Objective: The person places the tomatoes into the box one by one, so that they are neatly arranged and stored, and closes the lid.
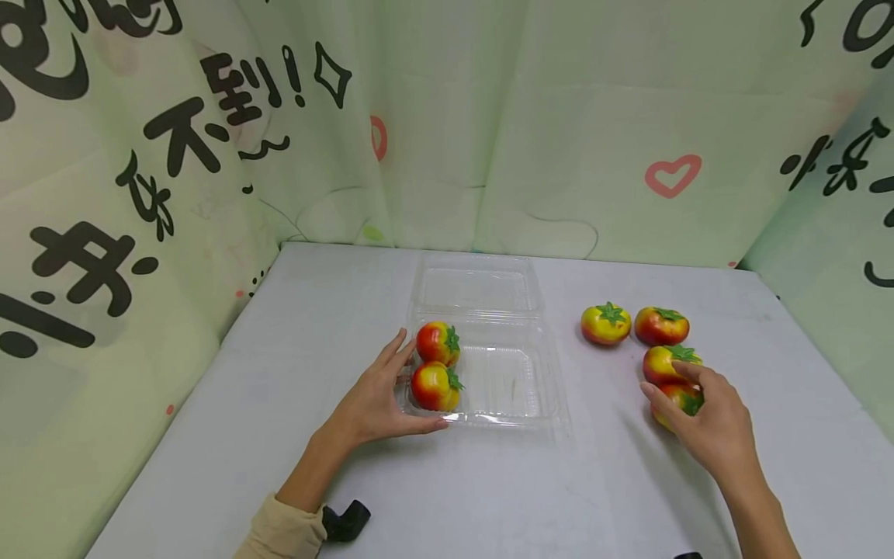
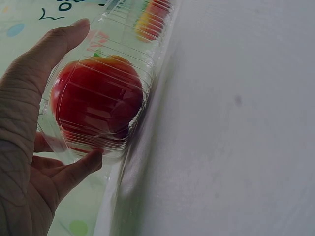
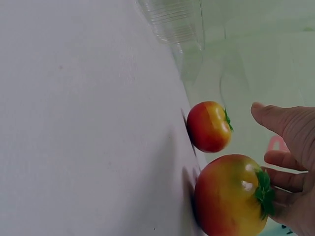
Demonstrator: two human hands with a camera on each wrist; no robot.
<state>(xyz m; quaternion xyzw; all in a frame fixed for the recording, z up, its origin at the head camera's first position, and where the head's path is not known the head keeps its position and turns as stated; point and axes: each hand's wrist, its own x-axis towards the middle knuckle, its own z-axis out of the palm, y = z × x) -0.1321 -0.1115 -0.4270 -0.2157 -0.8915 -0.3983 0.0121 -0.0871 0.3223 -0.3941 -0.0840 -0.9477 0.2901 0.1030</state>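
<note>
A clear plastic box [image 1: 513, 380] lies open on the white table, its lid [image 1: 478, 286] folded back flat. Two red-and-yellow fruits with green leafy tops stand in its left side, a rear one [image 1: 434, 343] and a front one [image 1: 434, 387]. My left hand [image 1: 373, 400] grips the box's front left corner, thumb along the front edge and fingers at the left side. To the right, my right hand [image 1: 719, 427] is spread over two more such fruits, the nearer [image 1: 690, 399] and the one behind it [image 1: 663, 365]. Thumb and fingers stand apart around the nearer one.
Two more fruits, one yellower [image 1: 605, 324] and one redder [image 1: 661, 327], sit farther back on the right. A printed curtain [image 1: 559, 140] hangs behind the table [image 1: 503, 497] and along both sides. A black strap piece [image 1: 347, 522] shows by my left sleeve.
</note>
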